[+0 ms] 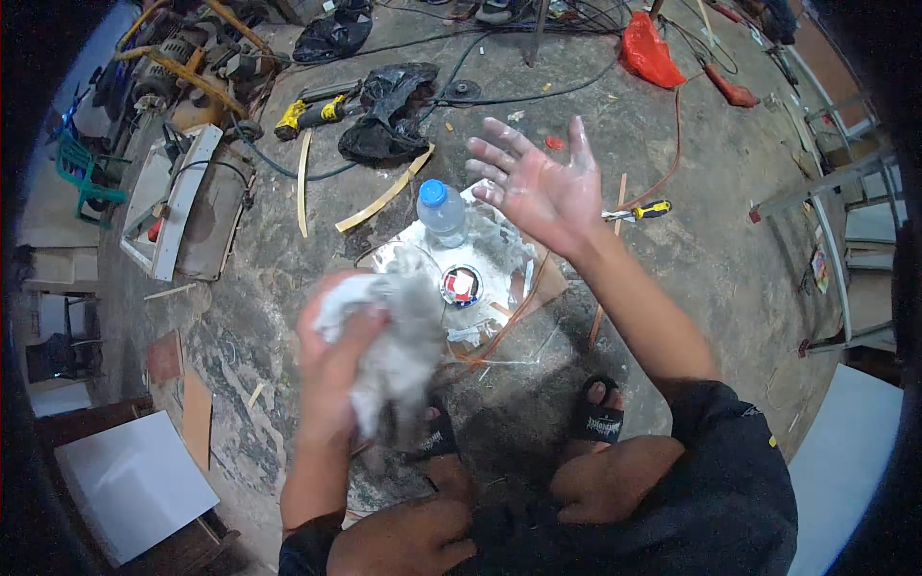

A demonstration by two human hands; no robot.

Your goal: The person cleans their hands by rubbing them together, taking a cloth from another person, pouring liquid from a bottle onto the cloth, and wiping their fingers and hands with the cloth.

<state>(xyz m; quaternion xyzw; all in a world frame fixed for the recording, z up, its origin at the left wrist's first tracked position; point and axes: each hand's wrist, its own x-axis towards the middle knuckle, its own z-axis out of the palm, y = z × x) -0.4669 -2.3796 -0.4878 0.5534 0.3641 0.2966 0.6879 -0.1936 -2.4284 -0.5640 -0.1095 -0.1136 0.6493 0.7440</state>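
Note:
My left hand (336, 336) is closed round a crumpled whitish rag (389, 355), which is smeared by motion and hangs down below the fingers. My right hand (543, 182) is raised with its palm up and its fingers spread; white residue coats the fingertips and part of the palm. Beyond the rag, a clear plastic bottle (443, 226) with a blue cap stands upright on a white-stained board (504, 245) on the floor. Nearer to me on the same board is a small round tin (462, 286), with red and white showing in it.
Black plastic bags (389, 115), a yellow-black power tool (312, 115) and thin wood strips (384, 192) lie beyond the board. A screwdriver (648, 209) is right of my wrist. Cables cross the floor. A red bag (648, 53) lies far off; a metal frame (816, 202) stands right.

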